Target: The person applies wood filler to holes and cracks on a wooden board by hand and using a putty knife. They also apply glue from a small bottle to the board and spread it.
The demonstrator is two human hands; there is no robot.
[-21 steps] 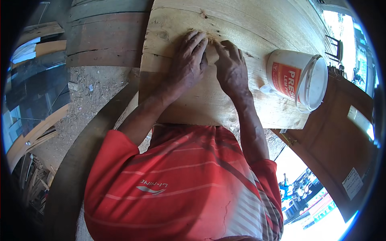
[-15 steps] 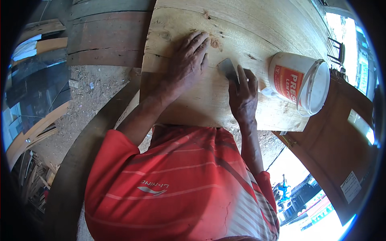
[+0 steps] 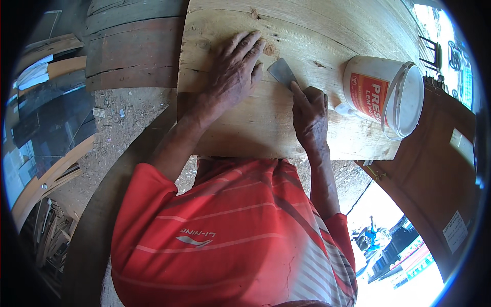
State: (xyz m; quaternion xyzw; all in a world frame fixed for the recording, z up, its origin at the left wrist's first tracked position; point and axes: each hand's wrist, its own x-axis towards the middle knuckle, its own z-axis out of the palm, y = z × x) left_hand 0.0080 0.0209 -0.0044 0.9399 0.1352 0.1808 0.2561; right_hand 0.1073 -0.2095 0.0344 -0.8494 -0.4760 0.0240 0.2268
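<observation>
My right hand (image 3: pixel 310 115) is closed around a putty knife (image 3: pixel 281 70), its flat grey blade pointing up and left over the board. The handle is mostly hidden in my fingers. My left hand (image 3: pixel 236 69) rests flat on the pale wooden board (image 3: pixel 245 133), fingers stretched out and holding nothing. Just past its fingertips a rough brown knot patch (image 3: pixel 270 49) shows in the wood, close to the blade's tip. Right of my right hand lies a white bucket (image 3: pixel 371 66) with a red label, its round end toward the right.
Dark weathered planks (image 3: pixel 135 43) adjoin the board on the left. Below them is a dirt floor (image 3: pixel 130 123) with scraps. Stacked wood offcuts (image 3: pixel 51 230) lie at the lower left. A brown panel (image 3: pixel 434 179) stands at the right, past the board's edge.
The putty knife's blade has moved up and left, nearer the knot patch, and now shows its broad face. My left hand stays flat on the board. The whole view has shifted slightly.
</observation>
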